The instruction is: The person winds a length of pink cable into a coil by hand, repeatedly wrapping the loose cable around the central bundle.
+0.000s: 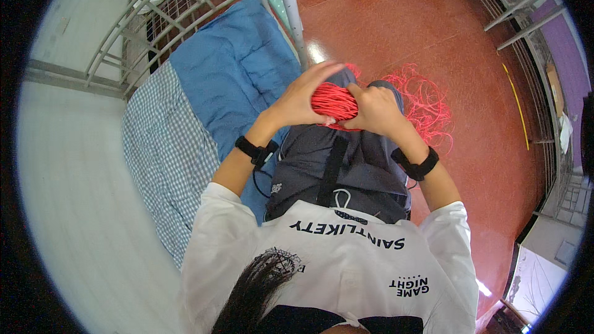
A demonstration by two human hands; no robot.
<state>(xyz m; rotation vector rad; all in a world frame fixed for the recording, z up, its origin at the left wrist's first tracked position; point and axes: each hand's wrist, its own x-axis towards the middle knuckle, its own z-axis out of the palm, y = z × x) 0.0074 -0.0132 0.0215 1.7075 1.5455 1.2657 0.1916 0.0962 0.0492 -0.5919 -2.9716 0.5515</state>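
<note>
A thick wound bundle of red cord lies between my two hands, above my lap in dark grey trousers. My left hand curves around the bundle's left side, thumb low near its bottom edge and fingers raised over its top. On the right side, my right hand grips the bundle with bent fingers and thumb. Loose tangled red cord spreads over the floor beyond and to the right of my knees. Each wrist wears a black strap. Part of the cord is hidden by my hands and legs.
To the left is a bed with a blue quilt and a checked cloth, bounded by a metal bed rail. A metal post rises just ahead. Red floor extends right towards other metal bed frames.
</note>
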